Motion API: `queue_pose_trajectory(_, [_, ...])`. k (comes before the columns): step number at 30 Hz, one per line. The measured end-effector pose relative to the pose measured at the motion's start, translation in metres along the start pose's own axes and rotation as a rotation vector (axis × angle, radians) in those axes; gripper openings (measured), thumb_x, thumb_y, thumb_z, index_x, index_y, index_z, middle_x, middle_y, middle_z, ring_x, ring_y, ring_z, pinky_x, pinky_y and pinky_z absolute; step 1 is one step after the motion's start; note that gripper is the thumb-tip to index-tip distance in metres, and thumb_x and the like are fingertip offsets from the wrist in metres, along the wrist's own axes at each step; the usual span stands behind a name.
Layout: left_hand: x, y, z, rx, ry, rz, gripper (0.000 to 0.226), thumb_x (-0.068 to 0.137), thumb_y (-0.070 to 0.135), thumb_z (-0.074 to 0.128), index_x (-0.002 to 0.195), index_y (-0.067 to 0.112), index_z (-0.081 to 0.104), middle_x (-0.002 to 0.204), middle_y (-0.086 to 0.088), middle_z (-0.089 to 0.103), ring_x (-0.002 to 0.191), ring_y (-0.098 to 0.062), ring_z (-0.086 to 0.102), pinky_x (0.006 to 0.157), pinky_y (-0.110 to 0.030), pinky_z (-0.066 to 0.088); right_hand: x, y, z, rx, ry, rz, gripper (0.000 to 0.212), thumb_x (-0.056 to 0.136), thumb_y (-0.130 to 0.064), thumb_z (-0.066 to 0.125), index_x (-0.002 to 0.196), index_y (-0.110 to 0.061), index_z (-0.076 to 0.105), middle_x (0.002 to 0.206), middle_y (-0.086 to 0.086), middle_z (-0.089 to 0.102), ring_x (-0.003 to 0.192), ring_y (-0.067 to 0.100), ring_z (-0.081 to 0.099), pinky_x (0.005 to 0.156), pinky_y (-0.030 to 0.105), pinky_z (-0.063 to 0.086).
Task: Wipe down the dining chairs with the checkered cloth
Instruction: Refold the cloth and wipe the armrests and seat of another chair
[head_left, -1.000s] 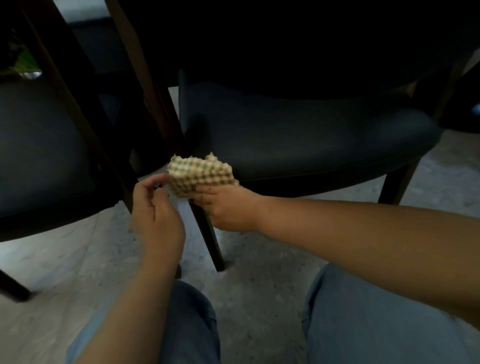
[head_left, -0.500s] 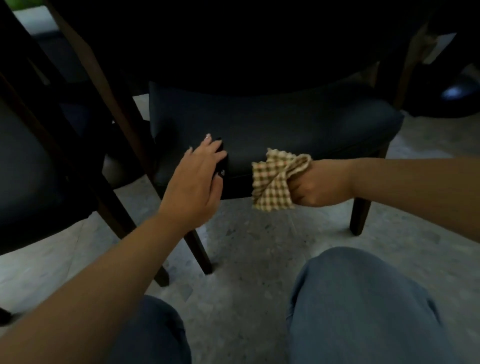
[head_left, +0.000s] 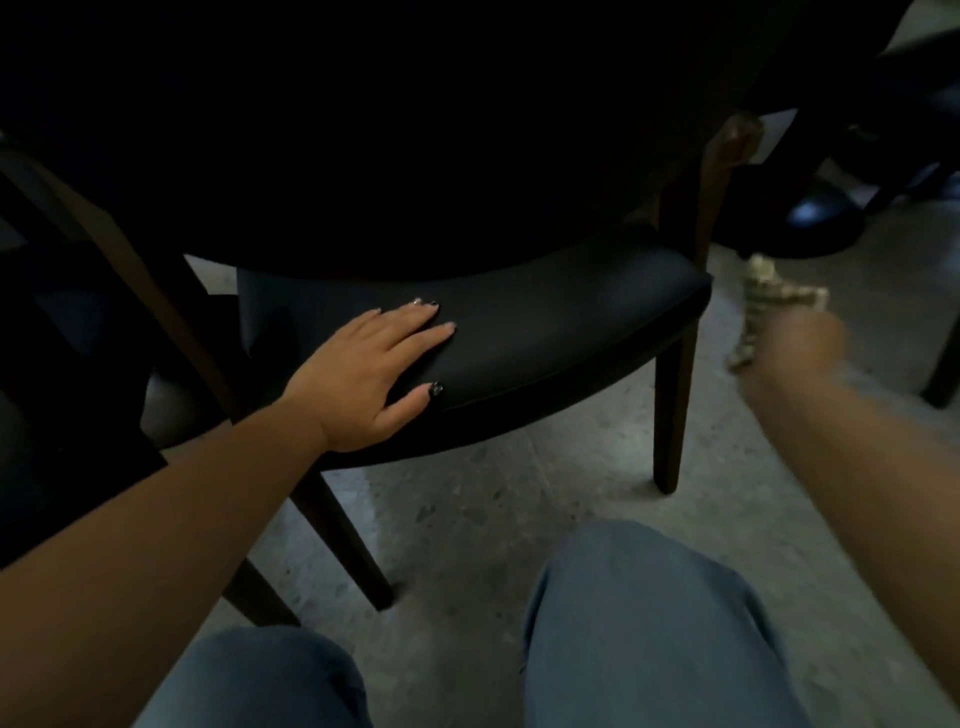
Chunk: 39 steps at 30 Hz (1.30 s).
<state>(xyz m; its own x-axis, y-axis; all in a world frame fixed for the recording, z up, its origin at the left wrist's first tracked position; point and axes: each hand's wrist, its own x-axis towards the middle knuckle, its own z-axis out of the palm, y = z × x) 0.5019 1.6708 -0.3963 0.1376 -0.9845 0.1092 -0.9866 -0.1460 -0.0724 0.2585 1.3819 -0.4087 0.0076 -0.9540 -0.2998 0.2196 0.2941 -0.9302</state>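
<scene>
My left hand (head_left: 371, 371) lies flat, fingers straight, on the black dining chair seat (head_left: 545, 322) at centre frame. My right hand (head_left: 795, 353), blurred at right, grips the checkered cloth (head_left: 763, 306) beside the seat, off it. I judge wiping here not yet begun. No containers visible.
</scene>
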Motion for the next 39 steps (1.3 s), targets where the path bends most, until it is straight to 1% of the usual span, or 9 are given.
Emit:
queue_pose_trajectory(2, [0.000, -0.002, -0.001, -0.021, 0.017, -0.006, 0.067, 0.095, 0.051, 0.032, 0.153, 0.018, 0.031, 0.158, -0.008, 0.030, 0.147, -0.024, 0.025, 0.119, -0.047, 0.024, -0.020, 0.016, 0.024, 0.086, 0.021, 0.207, 0.025, 0.100, -0.020, 0.039, 0.112, -0.018, 0.062, 0.072, -0.005, 0.051, 0.057, 0.009, 0.047, 0.050, 0.024, 0.040])
queue_pose_trajectory(9, [0.001, -0.003, 0.000, -0.009, 0.014, -0.004, 0.066, 0.094, 0.051, 0.034, 0.152, 0.019, 0.032, 0.158, -0.006, 0.031, 0.146, -0.023, 0.028, 0.119, -0.046, 0.024, -0.124, 0.081, 0.066, -0.210, -0.079, -0.070, 0.067, 0.086, 0.008, 0.043, 0.146, -0.019, 0.029, 0.143, 0.021, 0.039, 0.105, 0.024, 0.043, 0.097, 0.050, 0.040])
queue_pose_trajectory(12, [0.000, -0.005, 0.001, -0.005, 0.020, -0.016, 0.066, 0.094, 0.051, 0.033, 0.153, 0.021, 0.031, 0.158, -0.006, 0.031, 0.146, -0.022, 0.027, 0.119, -0.044, 0.024, -0.145, 0.081, 0.061, -0.134, -0.091, 0.004, 0.054, 0.091, 0.005, 0.043, 0.141, -0.016, 0.042, 0.126, 0.017, 0.055, 0.089, 0.013, 0.050, 0.078, 0.028, 0.045])
queue_pose_trajectory(15, [-0.001, -0.002, 0.002, 0.020, 0.025, -0.022, 0.066, 0.095, 0.052, 0.030, 0.153, 0.021, 0.028, 0.159, -0.006, 0.029, 0.147, -0.022, 0.026, 0.120, -0.043, 0.021, -0.161, 0.060, 0.039, -0.007, -0.163, 0.292, 0.023, 0.100, -0.025, 0.047, 0.107, -0.020, 0.068, 0.071, 0.001, 0.050, 0.056, 0.010, 0.044, 0.051, 0.024, 0.037])
queue_pose_trajectory(19, [-0.004, 0.005, 0.003, 0.046, 0.044, -0.061, 0.065, 0.098, 0.051, 0.028, 0.154, 0.019, 0.027, 0.160, -0.004, 0.027, 0.148, -0.019, 0.022, 0.119, -0.033, 0.011, -0.181, 0.028, 0.002, -0.202, -0.425, 0.226, 0.017, 0.094, -0.015, 0.053, 0.094, -0.015, 0.070, 0.068, -0.001, 0.066, 0.060, 0.018, 0.064, 0.060, 0.024, 0.048])
queue_pose_trajectory(22, [-0.003, 0.018, -0.019, -0.023, 0.095, -0.085, 0.054, 0.101, 0.036, 0.039, 0.152, 0.022, 0.032, 0.149, -0.004, 0.047, 0.135, -0.019, 0.045, 0.107, -0.030, 0.037, -0.193, -0.002, -0.010, -0.292, -0.579, 0.163, 0.029, 0.090, -0.007, 0.047, 0.088, -0.024, 0.070, 0.074, -0.007, 0.074, 0.066, 0.009, 0.070, 0.055, 0.024, 0.050])
queue_pose_trajectory(29, [-0.026, 0.061, -0.154, 0.071, 0.381, 0.220, 0.036, 0.094, 0.022, 0.046, 0.119, 0.008, 0.067, 0.076, -0.006, 0.070, 0.058, -0.025, 0.064, 0.048, -0.036, 0.050, -0.224, -0.123, -0.005, -0.309, -0.939, -0.365, 0.029, 0.093, -0.007, 0.053, 0.082, -0.026, 0.072, 0.082, -0.012, 0.074, 0.074, 0.001, 0.069, 0.053, 0.010, 0.049])
queue_pose_trajectory(33, [-0.045, 0.069, -0.244, 0.074, 0.597, 0.279, 0.028, 0.091, 0.018, 0.049, 0.106, 0.007, 0.071, 0.070, 0.000, 0.067, 0.052, -0.020, 0.062, 0.045, -0.032, 0.048, -0.255, -0.202, 0.003, -0.285, -1.021, -0.778, 0.037, 0.084, -0.021, 0.062, 0.079, -0.057, 0.067, 0.085, -0.027, 0.070, 0.081, -0.010, 0.064, 0.061, 0.002, 0.044])
queue_pose_trajectory(39, [-0.053, 0.057, -0.344, -0.118, 0.932, 0.153, 0.028, 0.093, 0.021, 0.044, 0.108, 0.012, 0.066, 0.072, 0.001, 0.070, 0.059, -0.022, 0.068, 0.056, -0.042, 0.055, -0.274, -0.290, 0.031, -0.078, -0.846, -1.159, 0.042, 0.093, -0.017, 0.059, 0.074, -0.053, 0.069, 0.080, -0.031, 0.068, 0.080, -0.013, 0.063, 0.062, 0.003, 0.046])
